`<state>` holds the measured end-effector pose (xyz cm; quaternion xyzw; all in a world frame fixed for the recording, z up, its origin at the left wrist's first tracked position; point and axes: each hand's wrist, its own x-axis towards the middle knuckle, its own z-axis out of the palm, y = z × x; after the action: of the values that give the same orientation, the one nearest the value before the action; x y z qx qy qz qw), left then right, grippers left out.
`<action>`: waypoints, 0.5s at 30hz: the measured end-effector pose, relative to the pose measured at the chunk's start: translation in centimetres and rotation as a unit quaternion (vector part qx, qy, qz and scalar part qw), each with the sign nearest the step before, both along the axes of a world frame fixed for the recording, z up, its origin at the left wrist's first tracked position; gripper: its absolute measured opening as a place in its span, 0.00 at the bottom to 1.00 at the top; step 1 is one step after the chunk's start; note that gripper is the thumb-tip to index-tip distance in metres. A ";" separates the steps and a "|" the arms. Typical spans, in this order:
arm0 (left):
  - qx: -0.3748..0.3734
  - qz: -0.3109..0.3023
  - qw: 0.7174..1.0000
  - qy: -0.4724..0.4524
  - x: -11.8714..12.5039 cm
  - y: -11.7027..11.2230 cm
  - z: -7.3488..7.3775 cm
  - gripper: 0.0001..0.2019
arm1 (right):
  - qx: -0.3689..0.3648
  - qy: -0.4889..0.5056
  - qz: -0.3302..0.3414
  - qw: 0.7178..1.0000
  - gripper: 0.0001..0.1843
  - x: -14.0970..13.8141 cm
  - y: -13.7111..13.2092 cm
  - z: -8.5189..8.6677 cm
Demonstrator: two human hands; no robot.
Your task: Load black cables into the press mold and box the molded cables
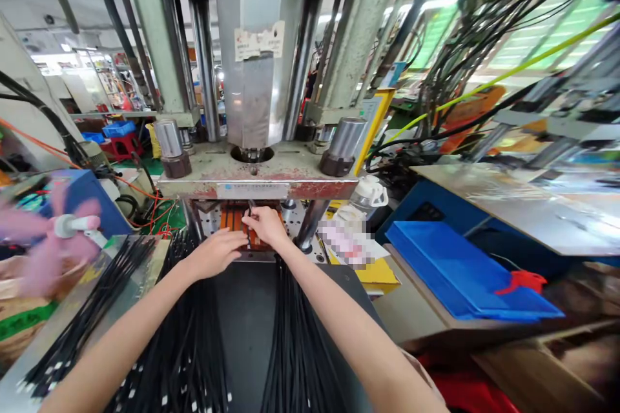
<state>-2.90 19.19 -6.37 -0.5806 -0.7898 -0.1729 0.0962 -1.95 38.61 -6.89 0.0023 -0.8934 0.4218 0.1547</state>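
Observation:
Both my hands reach under the plate of a vertical press (256,171). My right hand (265,224) rests on the orange mould (231,216) and pinches the end of a thin black cable. My left hand (217,251) lies just in front of the mould, fingers bent onto cable ends at its edge. Two bundles of black cables (295,348) run from the mould back towards me, one under each forearm. What sits in the mould slots is hidden by my fingers.
More black cables (92,310) lie on a metal tray at the left. A pink fan (53,232) spins at the far left. A white bottle (371,197) stands right of the press. A blue tray (455,271) with a red clip (523,281) lies on the right bench.

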 end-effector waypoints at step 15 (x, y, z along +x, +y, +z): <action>-0.171 0.142 0.975 -0.020 -6.1 5.5 1.3 0.25 | 0.210 -0.052 -0.090 0.972 0.08 0.9 -0.1 -0.1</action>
<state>-9.00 24.70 -5.10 -0.4664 -0.8840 -0.0320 0.0032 -1.02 38.51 -7.02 -0.0679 -0.9654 0.2087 0.1412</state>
